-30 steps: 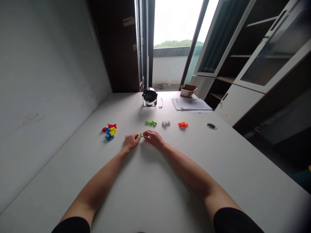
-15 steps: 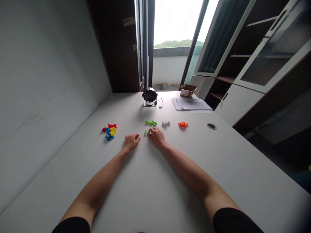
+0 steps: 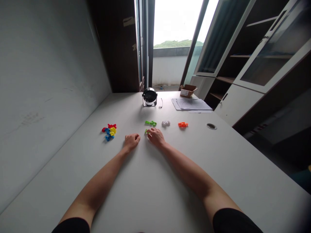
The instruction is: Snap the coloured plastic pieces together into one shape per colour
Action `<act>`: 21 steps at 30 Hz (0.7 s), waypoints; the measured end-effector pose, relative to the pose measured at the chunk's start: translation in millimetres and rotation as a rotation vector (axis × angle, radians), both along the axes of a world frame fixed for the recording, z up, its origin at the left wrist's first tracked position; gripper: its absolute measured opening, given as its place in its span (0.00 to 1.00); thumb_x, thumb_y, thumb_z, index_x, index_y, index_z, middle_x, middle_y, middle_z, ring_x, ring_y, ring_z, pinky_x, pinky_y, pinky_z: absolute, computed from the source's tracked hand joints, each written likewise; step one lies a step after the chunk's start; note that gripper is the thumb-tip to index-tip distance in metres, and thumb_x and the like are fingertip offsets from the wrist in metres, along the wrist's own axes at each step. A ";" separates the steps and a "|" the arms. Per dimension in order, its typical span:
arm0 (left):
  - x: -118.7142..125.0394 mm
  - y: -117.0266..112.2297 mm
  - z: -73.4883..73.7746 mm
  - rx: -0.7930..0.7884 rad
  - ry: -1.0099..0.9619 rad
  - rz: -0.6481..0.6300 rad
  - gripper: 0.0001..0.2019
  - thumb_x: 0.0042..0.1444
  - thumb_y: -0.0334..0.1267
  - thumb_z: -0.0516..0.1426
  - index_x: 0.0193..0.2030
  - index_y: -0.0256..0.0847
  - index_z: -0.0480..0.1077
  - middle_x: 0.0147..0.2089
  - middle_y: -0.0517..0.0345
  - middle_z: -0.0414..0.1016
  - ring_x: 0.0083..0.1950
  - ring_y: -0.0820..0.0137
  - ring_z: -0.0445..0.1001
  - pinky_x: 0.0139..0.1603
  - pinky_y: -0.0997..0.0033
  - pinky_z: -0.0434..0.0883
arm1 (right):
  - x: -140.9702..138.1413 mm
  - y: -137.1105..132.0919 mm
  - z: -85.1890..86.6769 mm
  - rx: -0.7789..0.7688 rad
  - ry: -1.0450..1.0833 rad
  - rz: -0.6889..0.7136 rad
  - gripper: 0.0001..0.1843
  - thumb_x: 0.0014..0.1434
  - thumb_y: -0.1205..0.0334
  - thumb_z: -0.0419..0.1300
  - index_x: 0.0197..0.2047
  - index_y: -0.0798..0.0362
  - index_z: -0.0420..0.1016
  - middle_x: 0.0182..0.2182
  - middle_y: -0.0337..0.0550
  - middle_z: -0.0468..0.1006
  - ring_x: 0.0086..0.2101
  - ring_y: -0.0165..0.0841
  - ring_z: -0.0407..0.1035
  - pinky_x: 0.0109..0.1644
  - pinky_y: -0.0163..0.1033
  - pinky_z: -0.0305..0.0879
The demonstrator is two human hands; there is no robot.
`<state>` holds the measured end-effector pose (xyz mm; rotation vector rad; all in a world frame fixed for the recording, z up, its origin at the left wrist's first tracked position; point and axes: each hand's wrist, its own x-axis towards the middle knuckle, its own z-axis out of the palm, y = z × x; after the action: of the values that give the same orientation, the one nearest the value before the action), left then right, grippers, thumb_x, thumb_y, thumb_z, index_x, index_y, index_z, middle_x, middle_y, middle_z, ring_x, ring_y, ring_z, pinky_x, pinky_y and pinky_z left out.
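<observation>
The small green piece (image 3: pixel 146 131) at your fingertips was bright and plastic-looking, its outline partly covered by your fingers; only a short green end showed, so its full shape could not be told. It was low over or on the white table (image 3: pixel 155 181), just on the near side of the loose green pieces (image 3: pixel 151 123) and apart from them.

A second earlier, that piece had been between your two hands, close to the left one; by now you had drawn it to the right and a little farther from you. More of it had shown half a second before. Your left hand had stayed where it was.

Your right hand (image 3: pixel 155 137) was nearly closed, thumb and fingers pinching the small green piece. Your left hand (image 3: pixel 132 141) rested on the table with its fingers curled in, and nothing showed in its grasp. Nearest to it on its outer side was the pile of red, blue and yellow pieces (image 3: pixel 112 131), well clear of your fingers.
</observation>
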<state>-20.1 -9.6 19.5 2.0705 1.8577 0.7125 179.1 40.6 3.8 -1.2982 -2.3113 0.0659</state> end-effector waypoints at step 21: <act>-0.6 0.7 -0.3 -0.013 0.014 -0.003 0.13 0.63 0.44 0.52 0.36 0.45 0.76 0.38 0.54 0.81 0.43 0.63 0.75 0.49 0.65 0.59 | 1.5 3.0 -1.8 -0.030 0.054 0.080 0.15 0.66 0.60 0.57 0.54 0.50 0.76 0.46 0.49 0.77 0.49 0.39 0.68 0.55 0.42 0.62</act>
<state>-20.7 -8.9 19.1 2.0757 1.8612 0.6852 180.7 43.6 2.0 -1.2036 -2.3235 0.1610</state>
